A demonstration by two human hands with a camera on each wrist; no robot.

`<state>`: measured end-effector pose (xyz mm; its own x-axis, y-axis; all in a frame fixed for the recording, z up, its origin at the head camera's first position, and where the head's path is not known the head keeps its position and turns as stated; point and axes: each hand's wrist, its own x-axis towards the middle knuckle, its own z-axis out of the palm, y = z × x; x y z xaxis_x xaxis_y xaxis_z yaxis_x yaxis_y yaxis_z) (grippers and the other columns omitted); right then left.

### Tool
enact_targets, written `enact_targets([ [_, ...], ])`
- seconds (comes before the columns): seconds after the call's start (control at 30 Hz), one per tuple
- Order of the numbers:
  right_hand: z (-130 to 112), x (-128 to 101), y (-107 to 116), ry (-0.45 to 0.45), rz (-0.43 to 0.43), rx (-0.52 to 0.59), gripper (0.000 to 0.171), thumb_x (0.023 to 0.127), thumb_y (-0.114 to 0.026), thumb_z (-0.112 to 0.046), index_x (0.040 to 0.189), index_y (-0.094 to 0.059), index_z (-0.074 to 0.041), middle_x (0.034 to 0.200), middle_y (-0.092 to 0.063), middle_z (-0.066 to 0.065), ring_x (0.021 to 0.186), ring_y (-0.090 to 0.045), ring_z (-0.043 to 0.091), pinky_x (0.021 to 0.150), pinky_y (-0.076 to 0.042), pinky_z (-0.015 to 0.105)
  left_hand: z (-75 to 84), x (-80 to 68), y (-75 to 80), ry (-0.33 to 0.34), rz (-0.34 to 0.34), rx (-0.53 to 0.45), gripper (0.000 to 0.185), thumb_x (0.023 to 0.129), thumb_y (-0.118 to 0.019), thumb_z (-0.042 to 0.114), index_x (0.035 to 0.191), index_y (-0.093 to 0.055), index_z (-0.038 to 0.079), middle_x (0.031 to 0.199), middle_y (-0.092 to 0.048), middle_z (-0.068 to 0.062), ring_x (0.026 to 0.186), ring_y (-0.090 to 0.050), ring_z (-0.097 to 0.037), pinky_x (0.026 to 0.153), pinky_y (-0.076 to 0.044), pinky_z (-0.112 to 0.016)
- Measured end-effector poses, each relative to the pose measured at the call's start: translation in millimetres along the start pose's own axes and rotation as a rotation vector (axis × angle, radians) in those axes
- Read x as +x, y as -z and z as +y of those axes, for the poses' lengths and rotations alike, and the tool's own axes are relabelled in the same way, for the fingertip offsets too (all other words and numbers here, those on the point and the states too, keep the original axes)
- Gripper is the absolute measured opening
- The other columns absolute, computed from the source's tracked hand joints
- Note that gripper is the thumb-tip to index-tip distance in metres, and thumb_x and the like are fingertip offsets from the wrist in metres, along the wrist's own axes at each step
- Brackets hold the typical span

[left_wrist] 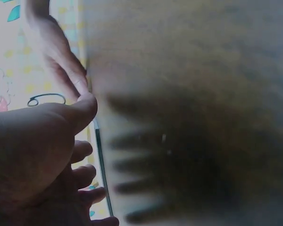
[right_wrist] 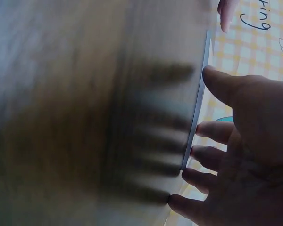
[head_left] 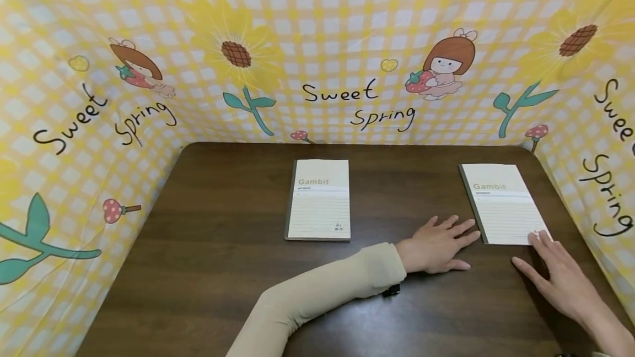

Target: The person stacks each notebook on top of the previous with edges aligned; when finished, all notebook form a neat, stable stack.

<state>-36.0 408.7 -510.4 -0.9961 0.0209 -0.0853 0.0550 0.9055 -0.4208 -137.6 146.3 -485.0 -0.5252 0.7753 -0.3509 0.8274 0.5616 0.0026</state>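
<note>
A white Gambit notebook with a dark spine lies on the right side of the brown table. My left hand is spread beside its lower left side, fingertips right at the spine edge. At its lower right corner is my right hand, with fingertips overlapping the cover and the thumb held apart. Low in the right wrist view, the notebook edge passes right by the fingertips of that hand. Another Gambit notebook lies toward the middle, with neither hand near it.
A yellow checked cloth with flowers and "Sweet Spring" lettering rises behind the table and along both sides. The table's right edge runs close by the right-hand notebook. My left forearm in a beige sleeve crosses the front of the table.
</note>
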Motion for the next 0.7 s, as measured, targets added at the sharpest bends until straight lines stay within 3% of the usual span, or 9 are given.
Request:
enact_targets([
  [0.17,0.0,0.7,3.4,-0.015,-0.062,0.012,0.089,0.109,-0.05,-0.048,0.163,-0.006,0.008,0.166,0.011,0.037,0.152,0.013,0.061,0.114,0.0,0.083,8.3,4.8,1.9,0.014,-0.026,0.048,0.077,0.101,-0.024,0.076,0.163,0.012,0.047,0.172,0.018,0.023,0.164,0.002,-0.004,0.134,-0.015,-0.036],
  [0.37,-7.5,-1.5,3.7,-0.034,-0.124,0.011,0.095,0.106,-0.051,-0.055,0.165,-0.003,0.002,0.167,0.012,0.033,0.152,0.014,0.061,0.109,-0.006,0.087,13.7,6.6,1.9,0.003,-0.03,0.053,0.078,0.1,-0.024,0.077,0.164,0.011,0.046,0.171,0.019,0.024,0.163,0.004,-0.002,0.134,-0.012,-0.037],
  [0.7,-14.7,-6.7,0.3,-0.006,-0.105,0.017,0.094,0.104,-0.058,-0.052,0.166,-0.011,0.001,0.168,0.005,0.034,0.154,0.01,0.06,0.109,-0.01,0.087,13.3,6.0,2.1,0.006,-0.037,0.044,0.077,0.101,-0.024,0.075,0.165,0.007,0.044,0.171,0.015,0.026,0.163,0.001,-0.001,0.134,-0.013,-0.036],
])
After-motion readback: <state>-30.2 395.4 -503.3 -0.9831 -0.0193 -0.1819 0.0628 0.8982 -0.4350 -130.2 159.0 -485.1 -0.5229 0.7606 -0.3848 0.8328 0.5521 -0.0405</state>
